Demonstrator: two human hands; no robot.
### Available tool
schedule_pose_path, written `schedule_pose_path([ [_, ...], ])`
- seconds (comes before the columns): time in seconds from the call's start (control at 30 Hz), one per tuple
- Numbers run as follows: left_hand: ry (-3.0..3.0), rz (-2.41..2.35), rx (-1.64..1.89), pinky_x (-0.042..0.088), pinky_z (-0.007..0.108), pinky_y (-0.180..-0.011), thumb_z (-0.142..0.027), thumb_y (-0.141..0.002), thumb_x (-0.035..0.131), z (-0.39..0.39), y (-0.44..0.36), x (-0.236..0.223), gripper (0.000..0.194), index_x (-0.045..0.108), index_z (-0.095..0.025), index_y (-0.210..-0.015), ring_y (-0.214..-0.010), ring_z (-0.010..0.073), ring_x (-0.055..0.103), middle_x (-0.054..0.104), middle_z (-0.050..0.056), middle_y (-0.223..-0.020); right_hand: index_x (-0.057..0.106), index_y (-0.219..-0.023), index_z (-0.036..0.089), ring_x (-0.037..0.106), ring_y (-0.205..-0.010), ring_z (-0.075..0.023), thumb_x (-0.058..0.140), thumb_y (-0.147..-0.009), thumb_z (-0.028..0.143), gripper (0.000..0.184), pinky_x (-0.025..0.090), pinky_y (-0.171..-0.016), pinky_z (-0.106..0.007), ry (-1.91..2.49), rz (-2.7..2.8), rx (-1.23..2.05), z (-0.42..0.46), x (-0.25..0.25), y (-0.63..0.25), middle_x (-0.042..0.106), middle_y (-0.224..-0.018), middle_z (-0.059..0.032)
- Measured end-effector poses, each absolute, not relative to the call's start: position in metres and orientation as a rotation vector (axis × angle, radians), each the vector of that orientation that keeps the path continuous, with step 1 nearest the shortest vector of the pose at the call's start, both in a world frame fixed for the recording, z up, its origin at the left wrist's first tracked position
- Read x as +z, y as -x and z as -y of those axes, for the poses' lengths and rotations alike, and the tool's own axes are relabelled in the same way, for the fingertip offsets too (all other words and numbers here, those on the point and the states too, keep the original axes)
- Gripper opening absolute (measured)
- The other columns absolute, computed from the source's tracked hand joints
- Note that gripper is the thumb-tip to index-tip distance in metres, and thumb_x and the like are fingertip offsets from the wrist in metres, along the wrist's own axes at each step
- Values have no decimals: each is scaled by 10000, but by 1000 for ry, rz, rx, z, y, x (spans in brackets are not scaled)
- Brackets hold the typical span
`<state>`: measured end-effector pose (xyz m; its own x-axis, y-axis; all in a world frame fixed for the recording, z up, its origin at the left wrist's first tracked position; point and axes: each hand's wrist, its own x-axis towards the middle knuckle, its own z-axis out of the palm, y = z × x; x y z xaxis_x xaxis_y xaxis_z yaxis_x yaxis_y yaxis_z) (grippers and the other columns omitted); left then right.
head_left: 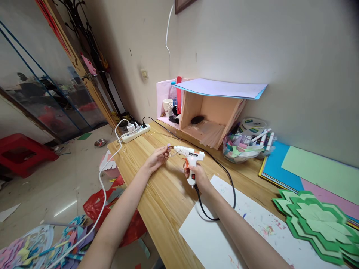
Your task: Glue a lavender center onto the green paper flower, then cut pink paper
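The left hand [157,158] has its grip pinched nearly closed, fingertips and thumb on a small purple piece [168,147] (too tiny to tell its material) just above the wooden counter [165,198]. Held by the fingertips like this, the piece is left exposed to the nozzle of the white glue gun with an orange trigger [186,151], whose tip is right at it; whether they touch, I cannot tell.

The right hand [199,176] has its grip closed around the gun's handle, likely so the fingers can reach the trigger; how far that is squeezed is unclear. The barrel lies almost level, pointing towards the left hand.

A thin black power cord [232,183] loops loosely from the handle's base, seemingly leaving slack, and runs to the long white power strip [136,133]. Beneath the loop lies a stained white paper sheet [200,228], perhaps to protect the wood.
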<state>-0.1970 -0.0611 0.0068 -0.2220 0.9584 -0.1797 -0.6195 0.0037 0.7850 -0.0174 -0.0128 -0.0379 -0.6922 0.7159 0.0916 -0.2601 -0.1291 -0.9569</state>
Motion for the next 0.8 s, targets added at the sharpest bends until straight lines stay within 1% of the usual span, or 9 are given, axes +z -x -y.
schedule_pose_path([
  [0.2, -493, -963, 1616, 422, 109, -510, -179, -689, 684, 60, 199, 5, 134, 660, -111, -803, -527, 19, 519, 627, 12, -717, 539, -697, 164, 440, -467, -106, 484, -700, 388, 230, 308, -462, -235, 528, 1447, 1897, 16, -33, 15, 510, -548, 13],
  [0.37, -502, -989, 1631, 416, 113, -504, -189, -656, 709, 60, 199, 4, 158, 666, -107, -783, -525, 20, 514, 624, 12, -706, 528, -698, 171, 434, -469, -116, 475, -699, 404, 239, 303, -458, -241, 534, 1475, 1885, 18, -29, 14, 497, -533, 15],
  [0.6, -503, -1014, 1638, 412, 108, -499, -197, -645, 709, 60, 198, 7, 162, 666, -110, -774, -527, 21, 507, 624, 14, -704, 530, -692, 165, 435, -479, -111, 466, -722, 390, 236, 302, -467, -234, 504, 1502, 1861, 18, -26, 12, 504, -528, 9],
  [0.8, -499, -1060, 1645, 406, 115, -503, -199, -630, 704, 59, 197, 7, 158, 663, -111, -754, -520, 21, 495, 618, 11, -690, 538, -688, 167, 434, -474, -116, 467, -700, 402, 246, 305, -454, -234, 562, 1512, 1836, 20, -22, 12, 511, -526, 3],
])
